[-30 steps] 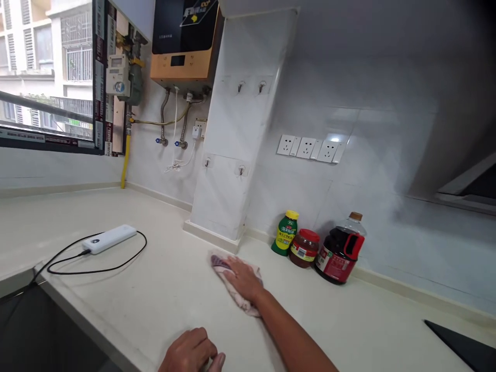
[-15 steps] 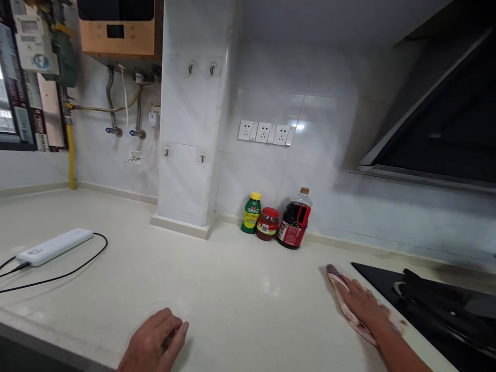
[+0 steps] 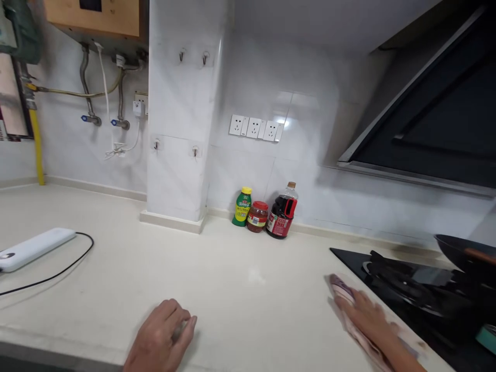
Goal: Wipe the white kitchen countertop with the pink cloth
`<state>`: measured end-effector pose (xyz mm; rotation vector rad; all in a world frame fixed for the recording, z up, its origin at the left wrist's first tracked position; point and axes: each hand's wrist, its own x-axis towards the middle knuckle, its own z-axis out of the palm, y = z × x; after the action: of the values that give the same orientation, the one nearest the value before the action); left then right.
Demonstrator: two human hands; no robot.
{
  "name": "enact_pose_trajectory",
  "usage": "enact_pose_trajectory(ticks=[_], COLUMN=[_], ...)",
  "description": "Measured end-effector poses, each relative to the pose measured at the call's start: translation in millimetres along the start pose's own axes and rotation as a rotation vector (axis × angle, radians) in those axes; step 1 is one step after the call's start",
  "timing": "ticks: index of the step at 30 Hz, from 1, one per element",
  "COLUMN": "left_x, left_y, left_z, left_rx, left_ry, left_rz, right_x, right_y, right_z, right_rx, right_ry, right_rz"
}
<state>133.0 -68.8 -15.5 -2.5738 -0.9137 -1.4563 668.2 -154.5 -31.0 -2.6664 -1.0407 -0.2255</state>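
Right hand (image 3: 368, 320) apparently flat on cloth (image 3: 343, 289)

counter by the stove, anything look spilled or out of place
Nothing spilled or toppled. The green bottle, red-lidded jar and dark sauce bottle stand upright by the wall. Only oddity: a white power bank with a black cable on the cream countertop.

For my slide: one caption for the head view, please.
Right hand presses a cloth on the countertop beside the stove.

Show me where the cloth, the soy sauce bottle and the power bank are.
cloth (image 3: 341, 287), head view, its far end.
soy sauce bottle (image 3: 279, 219), head view, on its label.
power bank (image 3: 34, 248), head view, middle of its top.
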Motion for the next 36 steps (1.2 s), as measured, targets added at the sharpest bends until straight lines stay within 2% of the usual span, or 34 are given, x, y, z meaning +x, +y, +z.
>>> enact_pose_trajectory(ticks=[2,5,8,10,12,15,18,21,25,30,33,36], left_x=[1.0,0.5,-0.6,-1.0,-1.3,-2.1,-3.7,-5.1,-4.2,-1.9,-0.7,0.5], left_y=[1.3,4.4,6.9,6.7,4.6,-1.5,-7.9,-11.7,-12.5,-11.3,-10.6,-10.7], left_z=[-1.5,-4.8,-8.4,-10.3,-11.3,-10.6,-7.6,-4.6,-1.2,1.9,0.9,-0.6], left_rx=[-0.009,0.007,0.038,0.051,0.076,0.134,0.165,0.182,0.196,0.201,0.212,0.216], left_ry=[0.0,0.015,0.051,0.097,0.155,0.204,0.191,0.166,0.141,0.067,0.026,0.011], left_rz=[-0.012,-0.047,-0.066,-0.07,-0.071,-0.083,-0.09,-0.09,-0.092,-0.09,-0.104,-0.101], right_x=[-4.4,-25.7,-68.9,-107.1,-147.4,-197.2,-217.8,-201.6,-137.3,-48.4,-11.9,7.8], right_y=[-54.3,-155.6,-257.2,-311.6,-348.8,-368.8,-354.1,-320.7,-262.8,-170.1,-107.9,-45.7], right_z=[2.3,3.5,-1.2,-7.8,-16.7,-32.2,-44.5,-47.1,-35.8,-22.9,-21.9,-23.5], right_rx=[0.025,0.083,0.156,0.202,0.245,0.294,0.336,0.365,0.332,0.251,0.201,0.155], right_ry=[-0.128,-0.263,-0.349,-0.406,-0.464,-0.545,-0.597,-0.593,-0.5,-0.35,-0.278,-0.226], right_rz=[-0.058,-0.253,-0.508,-0.694,-0.882,-1.152,-1.323,-1.292,-1.019,-0.615,-0.425,-0.267])
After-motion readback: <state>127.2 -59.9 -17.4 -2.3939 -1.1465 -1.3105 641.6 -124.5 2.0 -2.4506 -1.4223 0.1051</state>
